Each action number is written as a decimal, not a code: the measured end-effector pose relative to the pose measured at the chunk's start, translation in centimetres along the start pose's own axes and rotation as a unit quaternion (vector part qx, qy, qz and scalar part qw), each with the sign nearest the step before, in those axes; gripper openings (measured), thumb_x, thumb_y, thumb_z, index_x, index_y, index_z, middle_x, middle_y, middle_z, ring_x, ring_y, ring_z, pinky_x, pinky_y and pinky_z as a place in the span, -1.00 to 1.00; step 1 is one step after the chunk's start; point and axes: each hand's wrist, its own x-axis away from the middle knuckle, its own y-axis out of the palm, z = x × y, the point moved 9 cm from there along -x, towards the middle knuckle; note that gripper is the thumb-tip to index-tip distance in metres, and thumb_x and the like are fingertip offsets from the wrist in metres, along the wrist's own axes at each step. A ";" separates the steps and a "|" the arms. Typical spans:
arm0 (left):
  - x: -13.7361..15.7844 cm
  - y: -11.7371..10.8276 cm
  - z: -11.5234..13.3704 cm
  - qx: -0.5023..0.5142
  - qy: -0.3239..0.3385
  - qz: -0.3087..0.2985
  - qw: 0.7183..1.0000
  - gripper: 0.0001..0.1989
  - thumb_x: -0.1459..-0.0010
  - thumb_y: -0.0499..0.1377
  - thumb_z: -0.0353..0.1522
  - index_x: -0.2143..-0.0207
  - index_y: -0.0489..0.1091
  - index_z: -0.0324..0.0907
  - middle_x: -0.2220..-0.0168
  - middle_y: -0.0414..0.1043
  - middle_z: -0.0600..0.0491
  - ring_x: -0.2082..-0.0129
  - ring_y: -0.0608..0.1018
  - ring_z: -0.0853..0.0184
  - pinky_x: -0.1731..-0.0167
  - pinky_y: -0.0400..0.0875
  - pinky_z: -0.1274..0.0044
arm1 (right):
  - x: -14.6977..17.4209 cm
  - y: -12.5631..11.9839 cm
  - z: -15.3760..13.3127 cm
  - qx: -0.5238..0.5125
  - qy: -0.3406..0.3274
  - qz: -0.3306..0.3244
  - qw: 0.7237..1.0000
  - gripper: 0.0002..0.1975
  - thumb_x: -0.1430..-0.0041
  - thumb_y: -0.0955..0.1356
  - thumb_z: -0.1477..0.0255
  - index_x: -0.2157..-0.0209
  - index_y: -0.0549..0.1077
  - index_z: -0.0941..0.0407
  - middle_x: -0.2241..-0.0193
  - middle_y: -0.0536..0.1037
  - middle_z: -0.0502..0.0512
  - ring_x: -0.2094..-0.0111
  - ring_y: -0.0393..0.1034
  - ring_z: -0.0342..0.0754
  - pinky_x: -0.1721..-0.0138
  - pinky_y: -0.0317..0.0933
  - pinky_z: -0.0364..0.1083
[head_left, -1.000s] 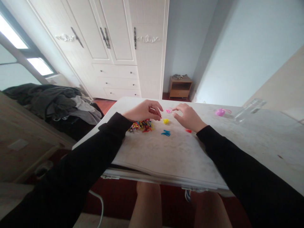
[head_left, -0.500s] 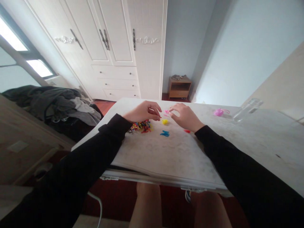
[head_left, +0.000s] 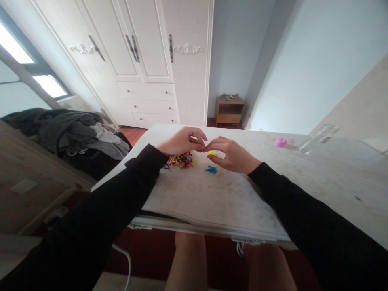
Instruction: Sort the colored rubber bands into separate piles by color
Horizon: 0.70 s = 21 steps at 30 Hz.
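Observation:
My left hand [head_left: 186,140] is above the far part of the table, thumb and finger pinched on a tiny red thing that looks like an elastic band. The fingertips of my right hand [head_left: 232,155] meet those of the left, while its thumb stays apart from the fingers. Under my left wrist lies a mixed pile of small coloured elastic bands [head_left: 182,160]. A yellow bunch of bands [head_left: 211,153] shows partly behind my right hand. Nearer to me is a blue bunch of bands [head_left: 211,169]. The pink and red bunches are hidden by my right hand.
On the right of the white table [head_left: 212,202] are a pink pouch-like item with a loop [head_left: 281,142] and a clear glass bottle [head_left: 318,140]. A heap of dark clothes [head_left: 69,129] is at the left. Behind stand a white wardrobe [head_left: 148,40] and a small wooden cabinet [head_left: 229,111].
My right hand has moved left from the pink bunch, its fingertips now meeting my left hand's. The left hand stays almost in place, still pinching the tiny red band.

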 end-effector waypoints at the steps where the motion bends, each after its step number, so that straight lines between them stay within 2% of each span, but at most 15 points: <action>1: 0.0 0.0 0.0 -0.003 -0.001 0.001 1.000 -0.75 -0.02 0.43 -0.46 0.24 0.49 -0.23 0.38 0.62 0.07 0.32 0.72 0.34 0.20 0.64 0.46 | 0.0 -0.1 -0.1 0.001 0.000 0.003 1.000 -0.78 -0.37 0.35 0.38 0.11 0.66 0.08 0.12 0.69 0.19 0.05 0.51 0.11 -0.09 0.37 0.13; 4: 0.1 0.1 0.1 -0.004 -0.004 0.001 1.000 -0.79 -0.06 0.39 -0.47 0.23 0.48 -0.23 0.39 0.60 0.08 0.33 0.72 0.34 0.25 0.63 0.50 | -0.1 -0.9 0.1 0.010 0.012 0.025 1.000 -0.70 -0.41 0.31 0.34 0.32 0.65 0.10 0.29 0.68 0.19 0.19 0.51 0.08 0.03 0.36 0.09; 7: 0.1 0.1 0.1 -0.009 -0.009 0.002 1.000 -0.81 -0.09 0.36 -0.47 0.22 0.47 -0.23 0.39 0.60 0.07 0.32 0.74 0.32 0.26 0.63 0.52 | 0.4 -2.5 1.4 0.008 0.073 0.047 0.996 -0.51 -0.43 0.28 0.24 0.56 0.56 0.10 0.52 0.58 0.12 0.41 0.42 -0.01 0.25 0.27 0.01; 12: 0.2 0.0 -0.1 -0.023 -0.015 0.002 1.000 -0.79 -0.08 0.39 -0.45 0.23 0.47 -0.22 0.38 0.61 0.06 0.33 0.73 0.32 0.22 0.64 0.49 | 2.5 -3.5 5.2 -0.032 0.212 -0.013 0.977 -0.35 -0.38 0.28 0.05 0.71 0.48 0.09 0.79 0.32 -0.01 0.67 0.15 -0.17 0.47 0.04 -0.05; 15: 0.2 0.1 -0.2 -0.018 -0.016 -0.005 1.000 -0.78 -0.07 0.40 -0.44 0.23 0.46 -0.22 0.39 0.60 0.07 0.35 0.73 0.33 0.22 0.65 0.48 | 3.3 -3.5 6.5 -0.021 0.245 -0.046 0.968 -0.30 -0.33 0.29 -0.04 0.77 0.44 0.09 0.86 0.20 -0.04 0.73 0.04 -0.19 0.50 -0.01 -0.04; 21: 0.1 0.1 -0.3 -0.020 -0.007 -0.004 1.000 -0.77 -0.06 0.40 -0.45 0.23 0.48 -0.23 0.39 0.61 0.07 0.36 0.73 0.35 0.23 0.64 0.51 | 3.9 -2.9 7.2 0.015 0.286 -0.124 0.950 -0.27 -0.35 0.29 -0.05 0.79 0.44 0.09 0.85 0.25 0.01 0.74 0.09 -0.18 0.47 0.04 -0.02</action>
